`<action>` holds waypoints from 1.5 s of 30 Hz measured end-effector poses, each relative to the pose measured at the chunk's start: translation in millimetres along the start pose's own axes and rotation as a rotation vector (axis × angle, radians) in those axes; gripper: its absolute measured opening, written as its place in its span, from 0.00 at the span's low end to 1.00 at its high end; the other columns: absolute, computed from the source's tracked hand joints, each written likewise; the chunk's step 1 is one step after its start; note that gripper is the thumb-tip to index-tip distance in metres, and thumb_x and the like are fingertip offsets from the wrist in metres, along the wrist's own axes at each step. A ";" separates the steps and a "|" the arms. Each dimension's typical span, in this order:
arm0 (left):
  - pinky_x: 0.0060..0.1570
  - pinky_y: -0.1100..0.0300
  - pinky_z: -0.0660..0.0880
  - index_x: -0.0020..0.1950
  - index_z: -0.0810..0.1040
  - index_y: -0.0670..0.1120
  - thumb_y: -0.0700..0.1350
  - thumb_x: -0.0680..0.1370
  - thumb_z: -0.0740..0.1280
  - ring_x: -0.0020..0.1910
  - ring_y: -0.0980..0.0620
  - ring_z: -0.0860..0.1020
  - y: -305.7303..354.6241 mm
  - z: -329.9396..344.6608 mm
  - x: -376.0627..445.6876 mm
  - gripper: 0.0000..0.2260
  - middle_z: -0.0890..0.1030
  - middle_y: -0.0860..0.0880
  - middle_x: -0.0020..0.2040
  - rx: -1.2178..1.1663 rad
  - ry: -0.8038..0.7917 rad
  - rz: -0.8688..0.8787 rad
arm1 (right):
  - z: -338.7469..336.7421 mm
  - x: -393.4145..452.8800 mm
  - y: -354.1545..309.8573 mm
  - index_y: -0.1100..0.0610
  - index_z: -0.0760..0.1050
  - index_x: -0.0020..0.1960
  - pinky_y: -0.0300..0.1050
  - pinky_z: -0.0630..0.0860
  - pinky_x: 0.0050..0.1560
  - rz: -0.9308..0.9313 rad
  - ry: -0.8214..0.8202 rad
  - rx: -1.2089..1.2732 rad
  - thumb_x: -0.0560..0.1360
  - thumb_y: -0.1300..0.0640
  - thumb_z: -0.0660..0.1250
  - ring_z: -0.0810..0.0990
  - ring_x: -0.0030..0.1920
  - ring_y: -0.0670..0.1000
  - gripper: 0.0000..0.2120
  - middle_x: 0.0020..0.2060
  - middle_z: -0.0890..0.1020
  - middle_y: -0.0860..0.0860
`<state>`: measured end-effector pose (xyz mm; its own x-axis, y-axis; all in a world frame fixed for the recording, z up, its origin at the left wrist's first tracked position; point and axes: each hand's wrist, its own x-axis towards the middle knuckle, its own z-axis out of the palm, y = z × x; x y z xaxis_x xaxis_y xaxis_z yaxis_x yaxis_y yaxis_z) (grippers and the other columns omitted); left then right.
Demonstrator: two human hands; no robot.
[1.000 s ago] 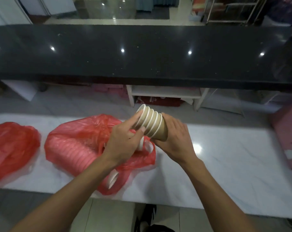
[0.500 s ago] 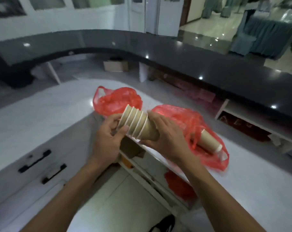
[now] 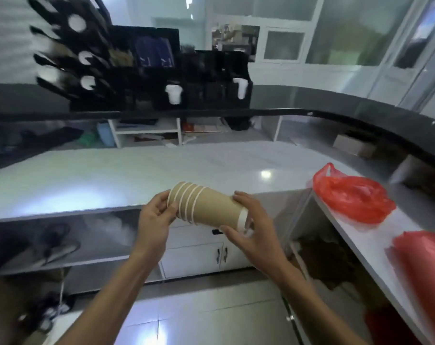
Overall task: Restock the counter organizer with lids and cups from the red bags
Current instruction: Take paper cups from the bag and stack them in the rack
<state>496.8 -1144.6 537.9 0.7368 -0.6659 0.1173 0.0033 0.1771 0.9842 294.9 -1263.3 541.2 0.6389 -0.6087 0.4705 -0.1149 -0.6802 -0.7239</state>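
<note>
Between both gripping hands [image 3: 153, 220] [image 3: 255, 235], stacked brown cups [image 3: 206, 207], seemingly unprinted; organizer [image 3: 146, 70] labels blurred.

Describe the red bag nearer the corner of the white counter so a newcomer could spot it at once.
Follow the white counter along the right side toward its far corner under the curved black ledge. The crumpled red bag lies there with a handle loop sticking up. The other red bag, nearer the camera, looks fuller and smoother.

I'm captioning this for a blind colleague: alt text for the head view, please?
Both hands, left and right, hold a nested stack of brown paper cups sideways, facing a black counter organizer; two red bags lie at right.
</note>
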 end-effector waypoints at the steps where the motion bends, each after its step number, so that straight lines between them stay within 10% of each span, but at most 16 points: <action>1: 0.54 0.51 0.79 0.58 0.79 0.49 0.33 0.82 0.63 0.52 0.48 0.82 2.4 -15.8 0.8 0.13 0.85 0.49 0.51 0.009 0.029 0.018 | 16.2 8.7 -6.7 0.48 0.68 0.71 0.48 0.78 0.60 -0.018 -0.007 0.013 0.72 0.52 0.77 0.72 0.67 0.45 0.31 0.68 0.70 0.42; 11: 0.59 0.60 0.76 0.64 0.80 0.52 0.44 0.82 0.66 0.59 0.60 0.79 25.0 -159.0 54.9 0.12 0.82 0.57 0.60 0.544 0.161 0.140 | 132.1 114.5 -28.7 0.51 0.71 0.69 0.41 0.77 0.54 -0.201 -0.109 0.117 0.72 0.52 0.78 0.74 0.63 0.45 0.29 0.64 0.73 0.41; 23: 0.59 0.51 0.75 0.62 0.79 0.51 0.50 0.80 0.65 0.62 0.48 0.77 105.3 -271.0 270.8 0.11 0.80 0.53 0.62 1.475 0.159 0.320 | 259.5 361.3 -35.8 0.53 0.73 0.67 0.36 0.70 0.64 -0.353 -0.093 0.169 0.70 0.54 0.79 0.73 0.64 0.41 0.28 0.63 0.76 0.44; 45: 0.54 0.48 0.76 0.68 0.74 0.52 0.52 0.80 0.63 0.62 0.45 0.77 202.4 -360.6 538.8 0.17 0.80 0.52 0.63 1.603 0.132 0.521 | 338.1 663.7 -123.0 0.53 0.73 0.67 0.39 0.71 0.65 -0.568 0.092 0.013 0.72 0.51 0.78 0.74 0.62 0.44 0.27 0.62 0.76 0.47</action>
<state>1138.2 -1206.2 752.5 0.4856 -0.7027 0.5200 -0.8196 -0.5729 -0.0087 990.2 -1445.5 772.0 0.5285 -0.1832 0.8289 0.2366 -0.9060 -0.3511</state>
